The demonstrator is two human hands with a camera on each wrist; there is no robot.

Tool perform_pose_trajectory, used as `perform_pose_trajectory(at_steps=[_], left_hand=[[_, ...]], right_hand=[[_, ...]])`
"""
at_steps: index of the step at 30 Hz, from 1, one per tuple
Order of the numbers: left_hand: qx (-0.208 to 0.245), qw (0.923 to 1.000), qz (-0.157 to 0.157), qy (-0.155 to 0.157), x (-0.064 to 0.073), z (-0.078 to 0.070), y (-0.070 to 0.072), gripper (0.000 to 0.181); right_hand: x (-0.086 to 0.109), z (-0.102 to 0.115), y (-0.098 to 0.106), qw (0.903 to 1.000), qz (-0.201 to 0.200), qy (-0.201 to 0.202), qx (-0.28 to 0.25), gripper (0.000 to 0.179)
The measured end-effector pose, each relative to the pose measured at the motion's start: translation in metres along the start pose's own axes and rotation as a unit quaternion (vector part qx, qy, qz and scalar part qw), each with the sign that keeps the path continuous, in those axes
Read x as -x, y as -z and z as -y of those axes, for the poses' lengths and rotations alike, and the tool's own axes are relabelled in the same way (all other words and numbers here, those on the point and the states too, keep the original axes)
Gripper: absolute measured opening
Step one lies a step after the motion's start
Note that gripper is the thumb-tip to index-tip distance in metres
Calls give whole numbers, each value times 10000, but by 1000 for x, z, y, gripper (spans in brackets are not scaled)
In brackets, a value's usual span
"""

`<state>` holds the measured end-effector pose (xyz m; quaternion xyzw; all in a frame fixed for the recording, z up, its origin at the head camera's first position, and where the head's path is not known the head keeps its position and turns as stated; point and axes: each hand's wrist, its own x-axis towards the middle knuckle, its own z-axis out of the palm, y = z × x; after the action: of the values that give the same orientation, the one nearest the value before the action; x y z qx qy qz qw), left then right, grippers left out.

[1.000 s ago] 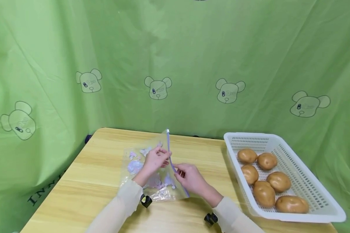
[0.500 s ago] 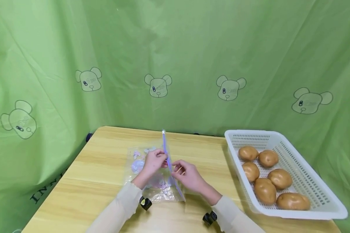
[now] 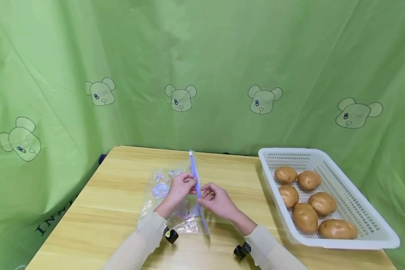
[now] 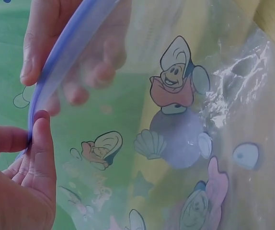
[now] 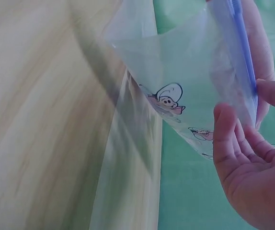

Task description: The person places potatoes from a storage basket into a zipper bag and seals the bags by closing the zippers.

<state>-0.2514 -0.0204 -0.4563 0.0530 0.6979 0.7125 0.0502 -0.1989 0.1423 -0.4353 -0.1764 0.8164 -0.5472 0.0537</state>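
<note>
A clear zip bag [image 3: 160, 190] with printed cartoon characters and shells stands out from the table, its purple zip strip [image 3: 195, 173] running away from me. My left hand [image 3: 178, 189] pinches the strip near its middle, thumb against fingers, as the left wrist view shows. Just nearer along the strip, my right hand [image 3: 219, 202] has its thumb at the edge, and its curled fingers [image 5: 225, 139] lie on the bag's side. Through the film, those fingers also appear in the left wrist view. Bag mouth and strip stand raised; the printed body slopes down toward the table.
A white perforated basket [image 3: 368, 202] stands on the right of the wooden table [image 3: 98, 195], with several brown potatoes [image 3: 305, 218] in its left half. A green curtain [image 3: 216, 48] with bear-head drawings hangs behind and around the table.
The zip strip's near end has swung left and the strip stands straighter. My right hand has shifted a little up the strip, while the left hand keeps its hold.
</note>
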Motion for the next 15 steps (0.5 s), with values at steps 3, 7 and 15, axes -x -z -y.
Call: perform_pose_trajectory(at_steps=[3, 7, 15], left_hand=[[2, 9999, 122, 41, 5, -10, 0, 17], [85, 9997, 211, 55, 5, -12, 0, 19], [424, 9987, 226, 159, -3, 2, -3, 23]], right_hand=[[1, 5, 2, 9992, 153, -91, -364, 33], [-2, -7, 3, 9958, 270, -185, -856, 34], [-10, -32, 3, 9899, 266, -234, -1372, 37]])
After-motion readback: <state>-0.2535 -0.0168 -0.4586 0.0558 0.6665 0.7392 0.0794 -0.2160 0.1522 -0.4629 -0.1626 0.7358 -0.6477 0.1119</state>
